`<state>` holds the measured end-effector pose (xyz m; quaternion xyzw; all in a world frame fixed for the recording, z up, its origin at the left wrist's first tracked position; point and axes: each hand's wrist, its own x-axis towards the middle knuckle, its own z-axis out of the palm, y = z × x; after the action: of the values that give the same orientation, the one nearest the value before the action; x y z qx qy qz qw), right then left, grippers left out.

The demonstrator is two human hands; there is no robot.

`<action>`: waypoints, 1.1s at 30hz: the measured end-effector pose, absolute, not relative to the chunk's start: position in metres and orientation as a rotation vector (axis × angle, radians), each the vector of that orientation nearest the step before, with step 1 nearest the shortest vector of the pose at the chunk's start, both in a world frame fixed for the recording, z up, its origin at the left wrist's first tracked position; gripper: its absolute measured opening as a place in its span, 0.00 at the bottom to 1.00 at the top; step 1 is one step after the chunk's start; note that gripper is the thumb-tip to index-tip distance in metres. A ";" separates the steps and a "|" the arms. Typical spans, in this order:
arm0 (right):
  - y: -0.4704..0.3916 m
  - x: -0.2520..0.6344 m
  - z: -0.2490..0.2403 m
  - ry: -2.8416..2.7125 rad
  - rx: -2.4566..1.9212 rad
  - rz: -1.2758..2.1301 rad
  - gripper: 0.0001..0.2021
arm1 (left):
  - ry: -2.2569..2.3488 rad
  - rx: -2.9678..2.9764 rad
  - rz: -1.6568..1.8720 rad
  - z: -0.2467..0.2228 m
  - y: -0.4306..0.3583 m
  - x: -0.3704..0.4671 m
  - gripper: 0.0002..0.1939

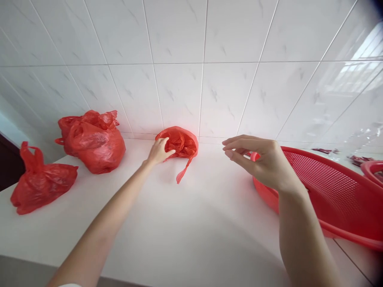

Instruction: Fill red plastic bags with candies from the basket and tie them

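A red plastic bag [182, 145] rests against the tiled wall with its mouth open toward me, and one thin handle strip trails onto the white counter. My left hand [158, 150] is at the left edge of this bag, its fingers over the rim and the thumb across the mouth. How firmly the rim is pinched is partly hidden. My right hand [263, 159] hovers above the left end of a red perforated plastic basket [332, 179]. Its fingers are slightly bent, the thumb is apart from them, and nothing shows in its grasp.
On the left stand filled, knotted red plastic bags: a bulky group [97, 147] by the wall and a smaller bag [43, 181] nearer the counter's end. Behind the basket lie small dark-red packets [324, 150] and clear plastic [363, 139]. Another red rim [372, 169] shows at far right.
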<state>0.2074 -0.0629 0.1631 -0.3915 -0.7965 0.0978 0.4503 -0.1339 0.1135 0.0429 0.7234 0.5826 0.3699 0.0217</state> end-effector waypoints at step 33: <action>-0.022 0.179 0.130 -1.790 -1.061 0.604 0.12 | 0.646 1.167 1.489 0.104 0.008 -0.043 0.09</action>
<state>0.1794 -0.0224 0.1303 -0.4326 -0.7300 0.2461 0.4684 -0.0428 0.0084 0.1039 0.4911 0.2717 0.6268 0.5406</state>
